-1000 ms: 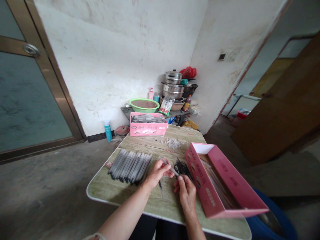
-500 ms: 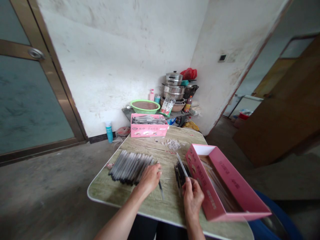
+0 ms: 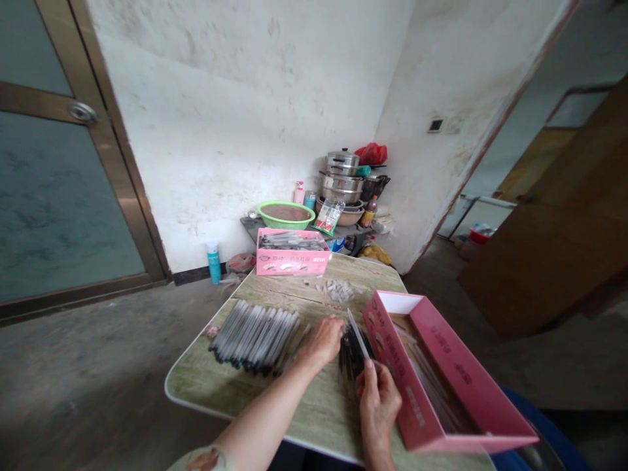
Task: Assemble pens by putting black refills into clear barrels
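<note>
Between the thumb and fingers of my right hand [image 3: 380, 396] is a slim clear pen barrel [image 3: 357, 331], tilted with its tip pointing away from me. My left hand [image 3: 324, 343] reaches to a pile of slim black pieces [image 3: 348, 360] just left of the right hand. Its fingertips are pinched together at the pile's far end; what they hold, if anything, I cannot make out. To the left lies a neat row of pens [image 3: 255, 333], clear with dark ends towards me. A loose-lying pen [image 3: 299, 341] rests at the row's right edge, partly behind my left forearm.
A long pink box [image 3: 456, 373] with clear barrels inside stands at the table's right edge. Another pink box [image 3: 293, 261], filled with pens, is at the far edge. Small whitish pieces [image 3: 337, 290] lie scattered between. Beyond are a green basin [image 3: 286, 224] and stacked pots [image 3: 342, 186].
My left hand has moved right, from the row of pens to the black pile. The pen that was under it now lies by the row. My right hand keeps the barrel almost unmoved.
</note>
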Motion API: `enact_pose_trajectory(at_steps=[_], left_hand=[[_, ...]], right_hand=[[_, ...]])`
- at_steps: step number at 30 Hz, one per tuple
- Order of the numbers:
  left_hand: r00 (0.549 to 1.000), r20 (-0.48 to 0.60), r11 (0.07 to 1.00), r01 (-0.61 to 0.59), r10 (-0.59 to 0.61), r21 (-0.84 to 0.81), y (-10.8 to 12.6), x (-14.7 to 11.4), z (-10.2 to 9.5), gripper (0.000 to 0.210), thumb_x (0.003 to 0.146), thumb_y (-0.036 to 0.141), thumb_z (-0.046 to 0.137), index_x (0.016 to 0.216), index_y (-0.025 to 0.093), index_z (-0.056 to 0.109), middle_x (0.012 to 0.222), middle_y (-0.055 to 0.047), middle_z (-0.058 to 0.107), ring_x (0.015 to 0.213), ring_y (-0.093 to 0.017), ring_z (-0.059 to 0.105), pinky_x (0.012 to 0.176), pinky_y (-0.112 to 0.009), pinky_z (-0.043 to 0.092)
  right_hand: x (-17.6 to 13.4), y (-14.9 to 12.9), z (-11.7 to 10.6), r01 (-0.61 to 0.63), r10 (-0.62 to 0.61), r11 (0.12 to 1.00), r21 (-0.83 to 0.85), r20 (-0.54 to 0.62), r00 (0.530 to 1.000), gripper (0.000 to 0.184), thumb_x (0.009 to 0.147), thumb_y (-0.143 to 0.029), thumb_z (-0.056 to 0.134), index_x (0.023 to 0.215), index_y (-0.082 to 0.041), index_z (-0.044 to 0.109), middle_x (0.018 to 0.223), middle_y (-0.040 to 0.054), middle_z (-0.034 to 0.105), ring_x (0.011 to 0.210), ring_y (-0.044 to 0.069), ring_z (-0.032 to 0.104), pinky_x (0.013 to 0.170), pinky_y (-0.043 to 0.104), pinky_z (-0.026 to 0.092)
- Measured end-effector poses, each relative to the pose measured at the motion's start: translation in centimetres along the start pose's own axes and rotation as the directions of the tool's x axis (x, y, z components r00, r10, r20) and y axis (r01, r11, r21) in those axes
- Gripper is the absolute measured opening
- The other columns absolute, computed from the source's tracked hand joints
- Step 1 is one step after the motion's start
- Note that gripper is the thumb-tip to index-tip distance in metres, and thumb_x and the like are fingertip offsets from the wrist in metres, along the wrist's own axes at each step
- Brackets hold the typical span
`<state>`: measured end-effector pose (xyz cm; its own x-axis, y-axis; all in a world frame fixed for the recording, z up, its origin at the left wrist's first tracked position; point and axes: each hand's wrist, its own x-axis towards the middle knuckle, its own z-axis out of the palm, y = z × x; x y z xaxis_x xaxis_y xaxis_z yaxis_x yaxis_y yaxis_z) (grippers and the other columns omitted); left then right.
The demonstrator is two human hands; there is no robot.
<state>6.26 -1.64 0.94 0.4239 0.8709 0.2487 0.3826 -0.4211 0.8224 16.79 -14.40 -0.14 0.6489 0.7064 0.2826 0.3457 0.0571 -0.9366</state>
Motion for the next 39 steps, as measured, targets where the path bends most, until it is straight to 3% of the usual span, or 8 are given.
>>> enact_pose_trajectory(at_steps=[3,7,14,19,22,27,39], left_hand=[[0.996,-0.087,0.956,0.014,0.012,0.293,-1.2,4.3,-1.7,0.037,0.082,0.013,0.051,0.118,0.016,0.059,0.118,-0.014,0.06,0.113,-0.027,0.054,0.1,-0.039,0.038],[0.999,-0.049,0.932,0.022,-0.005,0.362,-3.4,9.2,-2.9,0.052,0.08,0.022,0.059,0.131,0.015,0.051,0.132,-0.015,0.053,0.125,-0.029,0.045,0.106,-0.041,0.032],[0.995,0.022,0.887,0.076,-0.096,0.456,-5.7,14.7,-0.8,0.065,0.081,0.046,0.057,0.142,0.029,0.04,0.152,-0.011,0.034,0.14,-0.04,0.02,0.109,-0.062,0.011],[0.989,0.114,0.877,0.033,-0.099,0.48,-6.3,16.5,0.2,0.059,0.079,0.054,0.058,0.135,0.039,0.047,0.152,-0.005,0.036,0.14,-0.041,0.018,0.105,-0.068,0.006],[0.986,0.149,0.876,-0.002,-0.08,0.482,-6.2,16.2,0.4,0.053,0.079,0.049,0.06,0.13,0.037,0.053,0.148,-0.006,0.041,0.137,-0.039,0.027,0.107,-0.064,0.012],[0.988,0.154,0.875,-0.05,-0.028,0.481,-5.0,13.6,0.4,0.048,0.082,0.041,0.059,0.128,0.03,0.057,0.138,-0.008,0.05,0.129,-0.032,0.04,0.108,-0.048,0.024],[0.998,0.064,0.863,-0.009,-0.027,0.505,-2.1,5.4,1.4,0.046,0.083,0.034,0.056,0.127,0.021,0.058,0.139,-0.014,0.048,0.126,-0.033,0.042,0.108,-0.049,0.028]], right_hand=[[0.0,0.4,0.0,-0.003,0.003,1.0,-0.008,-0.011,1.0,0.042,0.086,-0.056,0.054,0.081,-0.016,0.064,0.052,-0.0008,0.056,0.044,0.013,0.048,0.043,0.023,0.038],[0.1,0.8,0.3,-0.033,0.032,0.998,0.046,0.003,0.999,0.042,0.085,-0.057,0.054,0.084,-0.016,0.063,0.052,-0.0018,0.053,0.043,0.013,0.048,0.041,0.022,0.039],[0.1,1.0,0.9,-0.01,0.01,1.0,0.026,0.0,1.0,0.04,0.083,-0.057,0.056,0.079,-0.018,0.063,0.05,-0.002,0.053,0.04,0.013,0.048,0.038,0.021,0.039],[-0.1,0.9,1.3,-0.019,0.02,0.999,0.048,-0.021,1.0,0.04,0.084,-0.057,0.055,0.078,-0.019,0.064,0.05,-0.0019,0.054,0.039,0.012,0.048,0.038,0.02,0.039],[-0.1,0.9,1.3,-0.032,0.032,0.998,0.048,-0.012,0.999,0.04,0.084,-0.057,0.055,0.079,-0.018,0.064,0.051,-0.0021,0.054,0.039,0.012,0.048,0.039,0.02,0.039],[0.1,1.0,1.0,-0.046,0.045,0.998,0.034,0.039,0.998,0.043,0.082,-0.06,0.055,0.08,-0.017,0.065,0.051,-0.0017,0.055,0.039,0.013,0.049,0.039,0.021,0.038],[0.1,0.5,0.8,-0.028,0.023,0.996,0.083,0.063,0.998,0.043,0.084,-0.057,0.056,0.088,-0.015,0.064,0.053,-0.0025,0.054,0.042,0.013,0.049,0.04,0.021,0.038]])
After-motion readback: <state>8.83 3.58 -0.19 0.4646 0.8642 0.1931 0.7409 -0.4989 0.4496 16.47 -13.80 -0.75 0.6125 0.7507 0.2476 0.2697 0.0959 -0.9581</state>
